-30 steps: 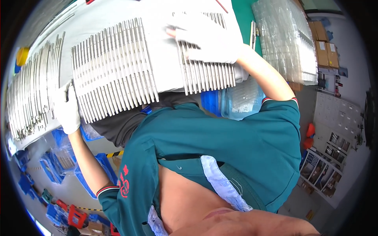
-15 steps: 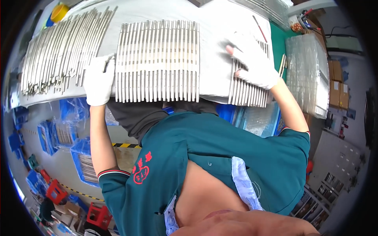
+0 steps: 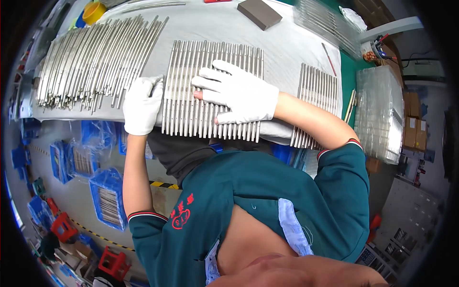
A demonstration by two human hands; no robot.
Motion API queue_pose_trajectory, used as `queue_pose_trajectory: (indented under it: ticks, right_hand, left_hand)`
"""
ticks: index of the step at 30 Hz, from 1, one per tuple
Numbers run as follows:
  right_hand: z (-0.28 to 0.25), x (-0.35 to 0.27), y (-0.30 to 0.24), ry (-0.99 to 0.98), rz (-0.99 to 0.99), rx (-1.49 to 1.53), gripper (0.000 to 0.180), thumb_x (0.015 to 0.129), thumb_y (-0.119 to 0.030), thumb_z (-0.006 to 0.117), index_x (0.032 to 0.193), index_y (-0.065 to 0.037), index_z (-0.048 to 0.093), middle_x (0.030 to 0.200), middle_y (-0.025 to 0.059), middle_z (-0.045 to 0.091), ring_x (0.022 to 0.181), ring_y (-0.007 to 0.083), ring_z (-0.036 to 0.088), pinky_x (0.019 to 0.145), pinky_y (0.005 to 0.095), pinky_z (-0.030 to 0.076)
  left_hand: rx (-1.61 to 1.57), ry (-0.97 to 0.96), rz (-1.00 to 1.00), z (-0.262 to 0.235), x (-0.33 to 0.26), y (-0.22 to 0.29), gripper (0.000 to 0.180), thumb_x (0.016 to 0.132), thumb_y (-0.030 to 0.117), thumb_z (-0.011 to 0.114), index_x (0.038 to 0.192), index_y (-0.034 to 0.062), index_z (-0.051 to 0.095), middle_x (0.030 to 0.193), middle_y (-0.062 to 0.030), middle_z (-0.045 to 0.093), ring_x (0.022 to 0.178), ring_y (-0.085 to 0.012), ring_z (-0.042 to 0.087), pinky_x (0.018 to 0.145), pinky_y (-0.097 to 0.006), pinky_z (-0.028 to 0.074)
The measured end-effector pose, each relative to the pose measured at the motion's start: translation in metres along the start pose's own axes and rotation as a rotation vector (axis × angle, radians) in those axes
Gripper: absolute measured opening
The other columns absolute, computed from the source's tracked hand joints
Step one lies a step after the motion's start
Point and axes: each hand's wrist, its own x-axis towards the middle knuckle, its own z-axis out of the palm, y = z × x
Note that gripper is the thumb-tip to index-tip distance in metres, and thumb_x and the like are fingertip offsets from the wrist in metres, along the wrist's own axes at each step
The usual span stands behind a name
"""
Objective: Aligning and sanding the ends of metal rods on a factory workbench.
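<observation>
Middle row [image 3: 181, 98]: slim metal rods laid side by side on the table [image 3: 282, 57], in front of the person, the near ends reaching the table's edge and roughly in line. Right hand [image 3: 239, 93]: laid over the row, palm down, fingers well spread across several rods, gripping none that can be seen; glove white, with bare tips at the thumb and one finger. Left hand [image 3: 142, 106]: beside the row's left edge, fingers curled in; whether a rod is held cannot be told.

Handling, as judged: rods stiff, light singly, weighty by the bundle, smooth enough to slip or roll if pushed (the cloth beneath should give some drag). Best hold: mid-length for one rod; for the row, both outer sides, squeezed evenly. Breakage unlikely; scratching possible.

Materials: rods bright silver, round-looking, with small dark marks (too small to identify). Left batch [image 3: 98, 62]: similar rods, fanned, ends uneven. Right row [image 3: 316, 88]: similar, narrower, partly behind the right forearm. Cloth: white, matt, lightly creased. Block [image 3: 259, 14]: brown-grey, flat-faced, square-edged. Trays [image 3: 380, 112]: clear, glossy, ribbed, stacked, apparently thin plastic.
</observation>
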Motion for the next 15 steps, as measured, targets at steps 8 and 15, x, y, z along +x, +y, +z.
queue_pose_trajectory:
  ticks: [8, 15]
  right_hand:
    - [-0.003, -0.009, 0.002, -0.028, 0.022, 0.01, 0.077, 0.084, -0.057, 0.054, 0.142, -0.008, 0.043, 0.149, 0.0148, 0.038, 0.141, 0.0325, 0.03, 0.117, 0.0493, 0.016]
    - [-0.008, -0.02, -0.003, 0.021, -0.019, -0.022, 0.08, 0.087, -0.066, 0.044, 0.141, -0.007, 0.043, 0.147, 0.0184, 0.039, 0.138, 0.0354, 0.034, 0.116, 0.0509, 0.017]
  left_hand:
    - [0.015, 0.001, 0.004, -0.001, 0.0, 0.002, 0.017, 0.085, 0.014, 0.066, 0.1, 0.0096, 0.071, 0.091, -0.0086, 0.065, 0.085, -0.0256, 0.064, 0.076, -0.034, 0.05]
    - [0.042, -0.007, 0.005, 0.0, 0.002, 0.001, 0.014, 0.085, 0.013, 0.067, 0.098, 0.0084, 0.071, 0.092, -0.0085, 0.066, 0.084, -0.0257, 0.065, 0.074, -0.034, 0.051]
